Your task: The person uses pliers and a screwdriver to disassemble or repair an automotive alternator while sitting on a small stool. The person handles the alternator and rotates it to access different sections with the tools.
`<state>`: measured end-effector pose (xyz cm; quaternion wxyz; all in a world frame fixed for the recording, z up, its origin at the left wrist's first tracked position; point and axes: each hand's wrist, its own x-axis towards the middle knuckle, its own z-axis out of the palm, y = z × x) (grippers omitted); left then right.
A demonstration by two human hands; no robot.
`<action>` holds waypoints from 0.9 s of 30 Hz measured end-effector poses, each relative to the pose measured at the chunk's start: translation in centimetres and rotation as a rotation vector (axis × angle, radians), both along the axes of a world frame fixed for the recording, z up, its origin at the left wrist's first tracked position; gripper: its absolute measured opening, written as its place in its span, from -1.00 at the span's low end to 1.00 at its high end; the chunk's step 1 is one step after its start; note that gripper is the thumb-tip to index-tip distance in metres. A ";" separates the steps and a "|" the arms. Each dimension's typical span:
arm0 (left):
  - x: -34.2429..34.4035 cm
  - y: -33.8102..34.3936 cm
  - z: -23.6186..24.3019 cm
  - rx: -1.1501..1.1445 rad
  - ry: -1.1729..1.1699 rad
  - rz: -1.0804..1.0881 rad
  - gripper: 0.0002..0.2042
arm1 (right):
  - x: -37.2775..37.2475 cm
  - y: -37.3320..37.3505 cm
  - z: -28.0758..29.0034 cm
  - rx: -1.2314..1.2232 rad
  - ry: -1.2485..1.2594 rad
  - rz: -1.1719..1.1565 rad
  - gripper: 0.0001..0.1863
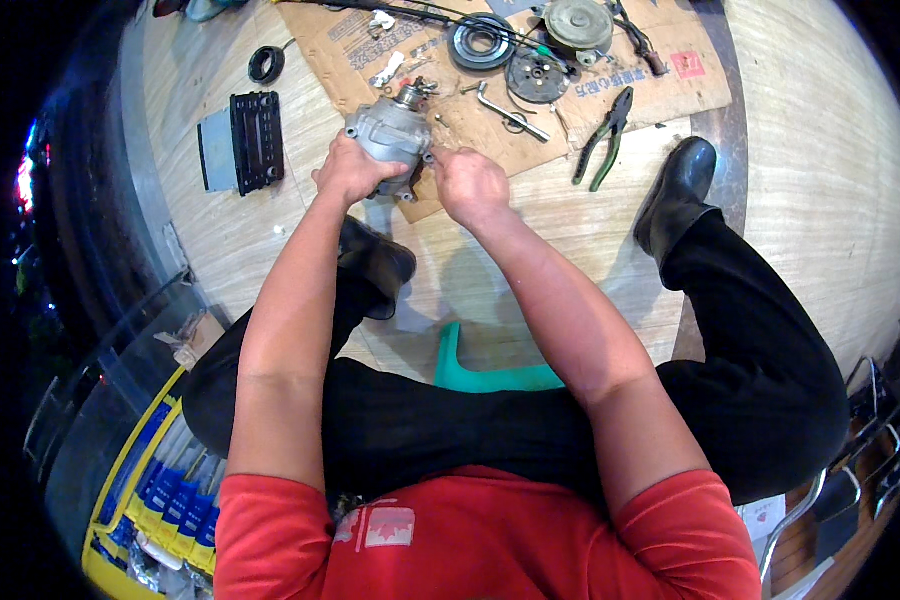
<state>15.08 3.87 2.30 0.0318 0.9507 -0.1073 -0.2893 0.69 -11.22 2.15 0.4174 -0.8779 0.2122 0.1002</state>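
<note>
The left hand (355, 174) clamps the silver compressor (390, 128) over the cardboard's (670, 95) near-left edge, seemingly steadying it for the right hand (472, 187), which curls at the compressor's right side, around what I cannot tell, while green-handled pliers (615, 118) lie farther right, apparently within reach.

Right grip (472, 186): inside hidden from view. Green stool (485, 379) mostly covered by black trousers (450, 425).
</note>
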 end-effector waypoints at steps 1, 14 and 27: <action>0.0 0.0 0.0 -0.005 0.000 0.000 -0.12 | 0.0 0.0 -0.1 -0.010 -0.008 -0.002 -0.81; -0.1 -0.5 1.0 0.032 0.026 0.004 -0.06 | 0.6 -0.6 -0.2 -0.063 -0.097 0.054 -0.79; -1.4 -2.7 3.1 0.209 0.032 0.049 0.03 | 2.8 -1.9 1.7 -0.179 0.186 0.294 -0.78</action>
